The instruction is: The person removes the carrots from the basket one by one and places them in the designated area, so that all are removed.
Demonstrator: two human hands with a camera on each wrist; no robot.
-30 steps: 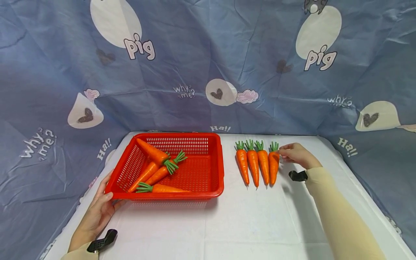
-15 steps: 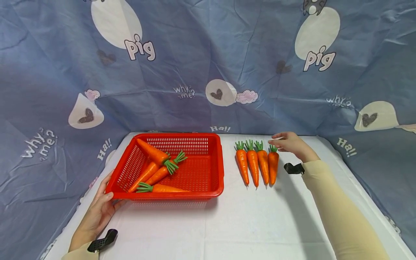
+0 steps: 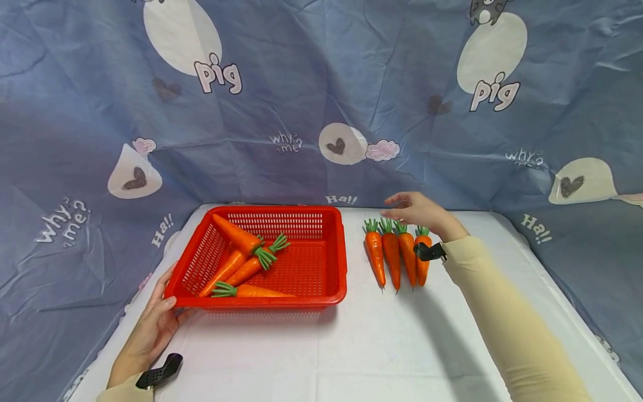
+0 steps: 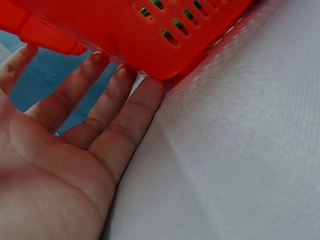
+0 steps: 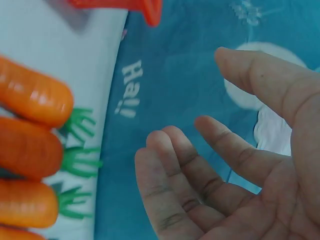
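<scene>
My left hand [image 3: 150, 329] holds the left front corner of a red plastic basket [image 3: 337, 262], thumb on its rim and the other fingers against its side. In the left wrist view, fingertips [image 4: 97, 59] touch the basket wall [image 4: 125, 37] beneath the rim. Several orange carrots [image 3: 242, 234] with green tops lie inside, some crossing each other. Right of the basket, several more carrots [image 3: 374, 254] lie in a row, green tops pointing away. My right hand [image 3: 419, 212] hovers above those tops, holding nothing; in the right wrist view its fingers [image 5: 152, 190] are spread and gently bent.
A white cloth [image 3: 382, 346] covers the table. Behind it and along both sides rises a blue printed curtain [image 3: 281, 84]. Black wrist cameras [image 3: 159, 371] sit on both wrists.
My right hand has moved left and slightly back, from beside the rightmost carrot to over the row's tops. Left hand, basket and carrots stay put.
</scene>
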